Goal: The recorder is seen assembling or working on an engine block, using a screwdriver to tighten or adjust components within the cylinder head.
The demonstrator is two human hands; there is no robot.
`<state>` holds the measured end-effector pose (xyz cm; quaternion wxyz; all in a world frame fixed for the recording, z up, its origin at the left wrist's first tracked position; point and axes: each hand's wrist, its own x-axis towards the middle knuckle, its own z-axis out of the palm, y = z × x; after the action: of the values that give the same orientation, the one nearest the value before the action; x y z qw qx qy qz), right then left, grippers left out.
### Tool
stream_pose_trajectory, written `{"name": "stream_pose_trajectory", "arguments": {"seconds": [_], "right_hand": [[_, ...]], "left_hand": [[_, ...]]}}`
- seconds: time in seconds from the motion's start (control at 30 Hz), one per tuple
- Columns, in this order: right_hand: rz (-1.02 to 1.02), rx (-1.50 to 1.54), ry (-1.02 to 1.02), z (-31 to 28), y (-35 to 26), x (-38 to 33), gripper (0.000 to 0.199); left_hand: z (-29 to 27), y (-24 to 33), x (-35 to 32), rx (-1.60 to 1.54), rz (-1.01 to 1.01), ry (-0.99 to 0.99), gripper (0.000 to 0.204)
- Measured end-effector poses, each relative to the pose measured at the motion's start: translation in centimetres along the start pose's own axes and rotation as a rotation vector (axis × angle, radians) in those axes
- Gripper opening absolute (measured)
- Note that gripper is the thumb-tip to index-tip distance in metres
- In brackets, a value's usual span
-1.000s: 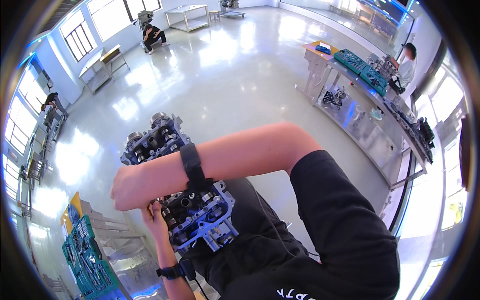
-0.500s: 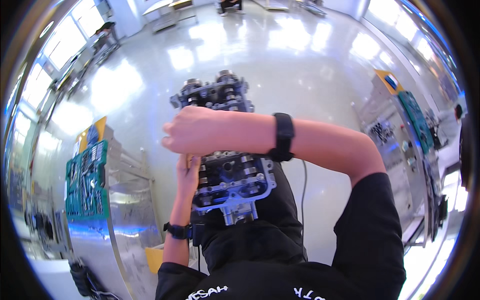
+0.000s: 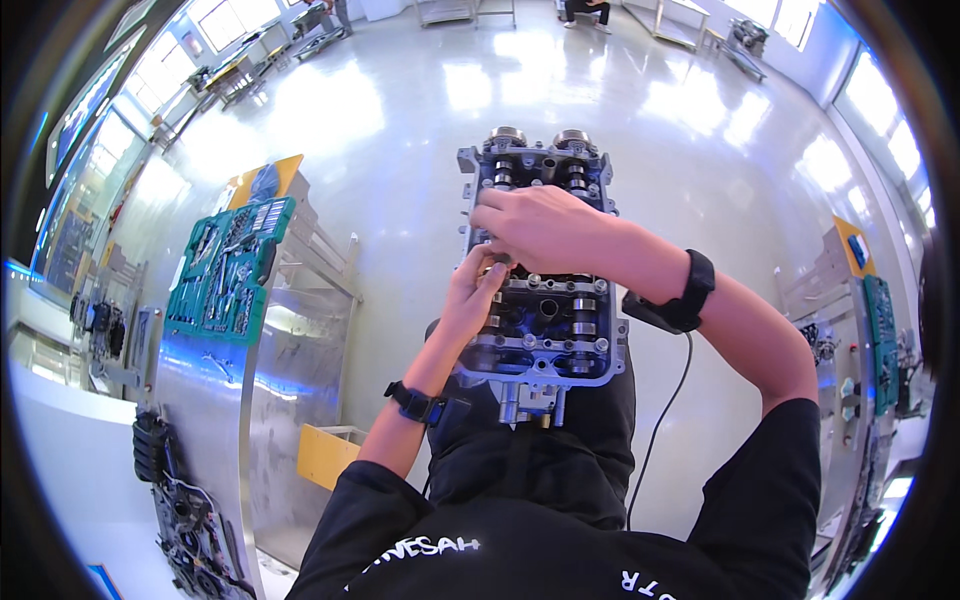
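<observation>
A grey metal engine cylinder head with two camshafts lies lengthwise across my lap, its round camshaft ends at the far side. My left hand is over its left edge, thumb and fingers pinched together around a small dark piece whose kind I cannot make out. Just beyond and to the right, my right hand arches over the middle of the cylinder head. Its fingers are bent and closed toward the left fingertips; what they grip is hidden behind the hand.
On the left, a metal workbench carries an open green socket tool case. Another bench with a green case stands at the right. A black cable hangs beside my right leg. A seated person is far off.
The view has swung left, so the cylinder head appears farther right. My right hand has opened out from a tight fist above the left one, and the left fingertips now show.
</observation>
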<state>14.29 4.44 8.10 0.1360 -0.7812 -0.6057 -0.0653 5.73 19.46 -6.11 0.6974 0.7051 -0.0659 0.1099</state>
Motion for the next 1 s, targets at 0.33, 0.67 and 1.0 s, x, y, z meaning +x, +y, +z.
{"name": "stream_pose_trajectory", "arguments": {"seconds": [0.33, 0.67, 1.0], "right_hand": [[0.061, 0.068, 0.114, -4.7, 3.7, 0.5, 0.018], [0.112, 0.038, 0.124, -1.8, 5.3, 1.1, 0.02], [0.123, 0.069, 0.092, 0.0, 6.3, 2.0, 0.019]], "left_hand": [[-0.5, -1.3, 0.5, -0.244, 0.032, 0.051, 0.042], [-1.2, -1.1, 0.6, -0.442, 0.098, 0.113, 0.034], [-0.8, -0.8, 0.2, -0.253, 0.125, 0.247, 0.026]]}}
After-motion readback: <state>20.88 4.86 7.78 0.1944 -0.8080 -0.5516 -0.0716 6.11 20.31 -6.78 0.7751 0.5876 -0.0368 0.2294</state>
